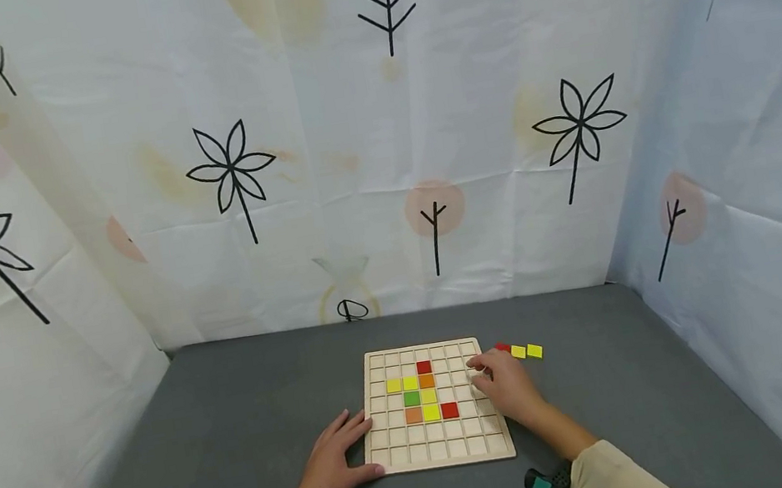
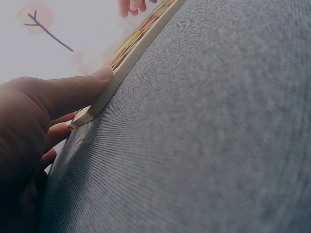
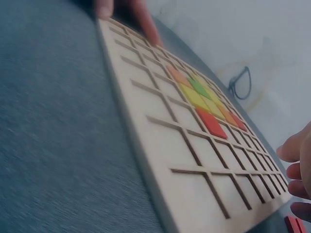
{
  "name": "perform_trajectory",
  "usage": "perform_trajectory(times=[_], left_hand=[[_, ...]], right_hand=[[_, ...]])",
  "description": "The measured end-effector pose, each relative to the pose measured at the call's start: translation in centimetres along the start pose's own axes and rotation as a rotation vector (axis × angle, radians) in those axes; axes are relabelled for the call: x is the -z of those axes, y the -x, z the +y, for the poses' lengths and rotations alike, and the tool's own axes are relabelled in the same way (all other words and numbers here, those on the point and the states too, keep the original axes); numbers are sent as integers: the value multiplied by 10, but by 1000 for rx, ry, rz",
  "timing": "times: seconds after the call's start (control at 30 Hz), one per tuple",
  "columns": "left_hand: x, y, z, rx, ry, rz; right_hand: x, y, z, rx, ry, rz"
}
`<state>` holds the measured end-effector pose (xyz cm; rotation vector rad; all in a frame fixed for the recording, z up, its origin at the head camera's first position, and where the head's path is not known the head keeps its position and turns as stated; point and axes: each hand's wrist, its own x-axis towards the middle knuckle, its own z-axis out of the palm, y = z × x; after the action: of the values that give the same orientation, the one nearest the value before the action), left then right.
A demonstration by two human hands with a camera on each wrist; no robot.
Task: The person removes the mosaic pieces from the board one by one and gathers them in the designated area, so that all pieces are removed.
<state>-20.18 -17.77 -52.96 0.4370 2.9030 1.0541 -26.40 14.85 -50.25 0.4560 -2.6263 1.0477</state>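
Note:
A pale wooden grid board [image 1: 440,453] lies on the grey table. My left hand [image 1: 329,468] holds its near left corner, thumb [image 2: 80,92] on the front edge and fingers along the left side. Over the board's right part hovers my right hand [image 1: 513,388], fingers loosely bent, thumb and index fingertip apart, with no tile visible between them. Several coloured square tiles sit in the middle cells, among them a green tile [image 1: 412,399], an orange tile [image 1: 427,381] and a red tile [image 3: 211,123]. Just past the right hand lies another red tile [image 1: 502,347], partly hidden.
Two yellow tiles, a nearer one [image 1: 518,351] and a farther one [image 1: 534,351], lie in a row right of the board. The grey table [image 1: 235,419] meets a patterned white cloth [image 1: 497,245] at the back. A dark wrist device [image 1: 548,482] shows beside the right sleeve.

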Motion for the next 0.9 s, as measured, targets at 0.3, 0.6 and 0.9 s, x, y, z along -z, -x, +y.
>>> perform_trajectory(times=[0.3, 0.6, 0.9], left_hand=[[-2, 0, 1, 5, -10, -2], [-1, 1, 1, 3, -3, -7], [0, 0, 2, 11, -3, -6]], right_hand=[[-14, 11, -8, 55, -85, -18], [-25, 19, -5, 207, 14, -8], [-25, 22, -10, 213, 73, -33]])
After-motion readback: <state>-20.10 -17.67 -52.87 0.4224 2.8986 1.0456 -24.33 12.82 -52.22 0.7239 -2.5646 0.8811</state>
